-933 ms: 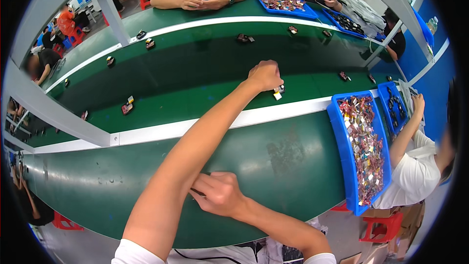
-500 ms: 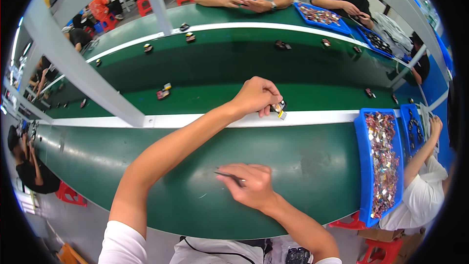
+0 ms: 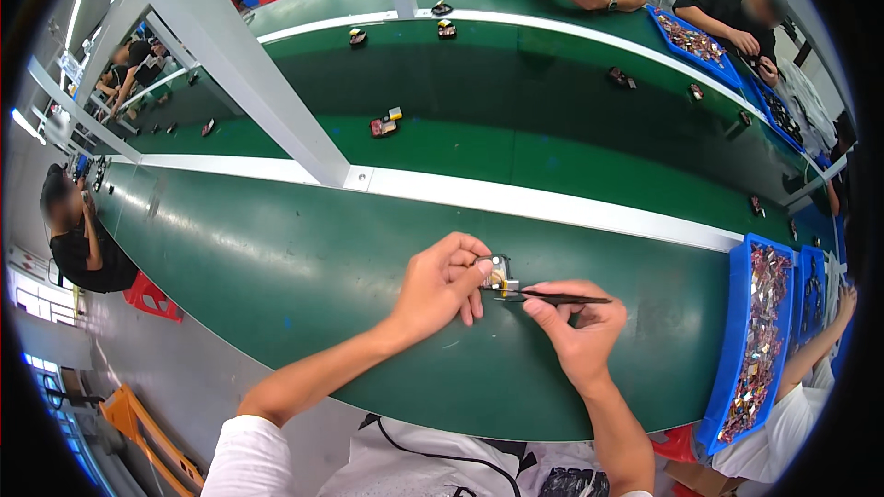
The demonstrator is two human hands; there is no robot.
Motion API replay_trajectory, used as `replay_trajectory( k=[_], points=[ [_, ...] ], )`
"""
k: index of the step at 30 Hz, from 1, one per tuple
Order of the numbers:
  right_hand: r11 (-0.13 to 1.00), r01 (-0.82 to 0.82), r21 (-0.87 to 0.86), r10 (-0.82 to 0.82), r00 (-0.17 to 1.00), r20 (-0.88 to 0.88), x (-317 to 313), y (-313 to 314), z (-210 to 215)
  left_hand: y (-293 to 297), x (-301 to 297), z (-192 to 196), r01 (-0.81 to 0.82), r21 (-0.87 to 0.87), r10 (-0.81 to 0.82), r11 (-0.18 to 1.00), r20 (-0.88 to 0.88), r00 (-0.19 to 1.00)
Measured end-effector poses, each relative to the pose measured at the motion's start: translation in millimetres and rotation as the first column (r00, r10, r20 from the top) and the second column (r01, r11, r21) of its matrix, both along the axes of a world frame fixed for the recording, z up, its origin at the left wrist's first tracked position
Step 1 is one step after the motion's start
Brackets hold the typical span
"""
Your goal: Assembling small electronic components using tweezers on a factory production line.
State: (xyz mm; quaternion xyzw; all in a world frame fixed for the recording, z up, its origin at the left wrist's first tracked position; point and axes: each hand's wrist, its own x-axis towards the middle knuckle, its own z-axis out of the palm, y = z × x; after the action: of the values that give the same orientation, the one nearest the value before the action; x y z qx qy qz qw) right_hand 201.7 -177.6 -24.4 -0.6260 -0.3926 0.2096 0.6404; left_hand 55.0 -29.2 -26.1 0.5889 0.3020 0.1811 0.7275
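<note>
My left hand point(image 3: 437, 287) is closed around the edge of a small dark electronic device point(image 3: 499, 271) just above the green bench. A silver and yellow piece shows at the device's lower right side; its finer parts are too small to make out. From the right, my right hand point(image 3: 582, 329) pinches a pair of dark tweezers point(image 3: 571, 298). The tweezer tips point left and reach the silver and yellow piece. Whether they grip it, I cannot tell.
Beyond the white rail point(image 3: 516, 201) runs a green conveyor belt with several small devices, one of them a red and black device point(image 3: 384, 126). A blue tray point(image 3: 737, 350) full of small parts stands at right. A grey post point(image 3: 276, 101) rises at left. Co-workers sit around.
My left hand has brought the device back from the rail to the bench in front of me. My right hand has raised the tweezers to it. The view has shifted.
</note>
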Motion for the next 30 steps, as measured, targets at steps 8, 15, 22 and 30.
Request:
replay_trajectory(
  k=[8, 15, 22, 30],
  points=[
    [1.000, -0.009, -0.021, 0.006, 0.991, -0.136, -1, 0, -5, -21, -9, -4, 0.042, 0.016, -0.042, 0.999, 0.025, 0.999],
    [0.999, -0.013, -0.035, 0.007, 0.988, -0.153, -5, -2, -5, -20, -10, -9, 0.015, -0.030, -0.012, 0.999, 0.104, 0.994],
    [0.997, 0.069, -0.042, -0.072, 0.995, -0.072, -5, 0, -12, -20, -10, -11, 0.010, -0.073, 0.001, 0.997, 0.150, 0.989],
    [0.996, 0.028, -0.087, -0.035, 0.996, -0.085, -5, 2, -8, -21, -10, -12, 0.012, -0.057, -0.002, 0.998, 0.162, 0.987]
  ],
)
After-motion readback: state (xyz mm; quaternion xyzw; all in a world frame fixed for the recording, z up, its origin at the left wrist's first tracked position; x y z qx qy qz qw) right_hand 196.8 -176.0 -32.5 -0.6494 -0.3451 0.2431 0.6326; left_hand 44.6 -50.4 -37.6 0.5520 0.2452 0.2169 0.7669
